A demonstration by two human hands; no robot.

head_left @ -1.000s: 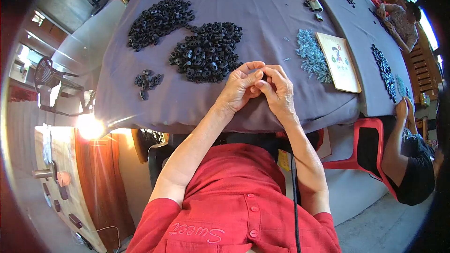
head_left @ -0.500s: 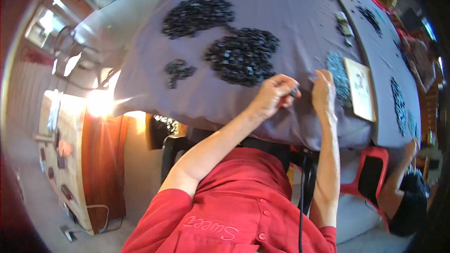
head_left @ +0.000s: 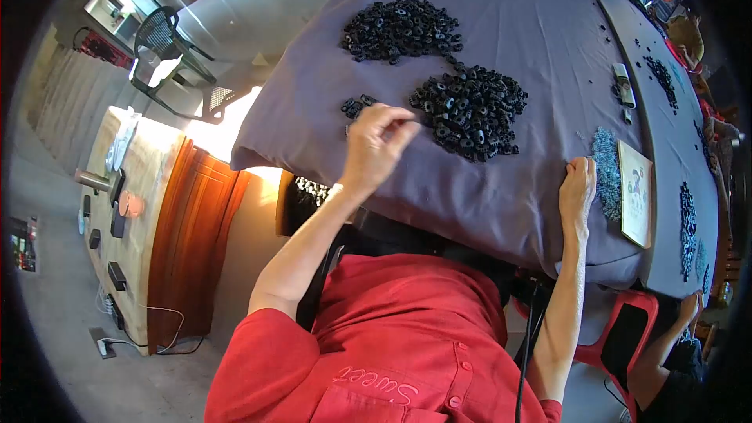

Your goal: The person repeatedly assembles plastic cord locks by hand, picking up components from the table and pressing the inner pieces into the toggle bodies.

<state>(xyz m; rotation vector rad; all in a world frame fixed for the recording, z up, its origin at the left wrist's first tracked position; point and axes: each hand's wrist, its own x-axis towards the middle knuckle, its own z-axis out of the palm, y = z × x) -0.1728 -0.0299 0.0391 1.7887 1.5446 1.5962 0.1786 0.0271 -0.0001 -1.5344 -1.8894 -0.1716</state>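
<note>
My left hand point(head_left: 374, 147) is raised over the near left of the cloth, between a small cluster of black parts point(head_left: 356, 106) and a larger heap of small black parts with holes point(head_left: 474, 113). Its thumb and index finger come together in a pinch; a dark speck shows at the tips, too small to name. My right hand point(head_left: 578, 184) rests closed on the cloth, its fingers curled, and what they hold, if anything, is hidden. Just right of it lies a strip of tiny blue-grey pieces point(head_left: 605, 176), alongside a pale board with a printed picture point(head_left: 635, 194).
A second black heap point(head_left: 403, 30) lies farther back on the grey cloth point(head_left: 540, 47). A small tube-like item point(head_left: 623, 84) is at the right. Another person's arm point(head_left: 670, 337) is near a red chair point(head_left: 627, 321). A wooden cabinet point(head_left: 188, 243) stands left.
My left hand has moved left, from beside my right hand toward the small black cluster. My right hand stays beside the blue-grey strip. The whole view has shifted.
</note>
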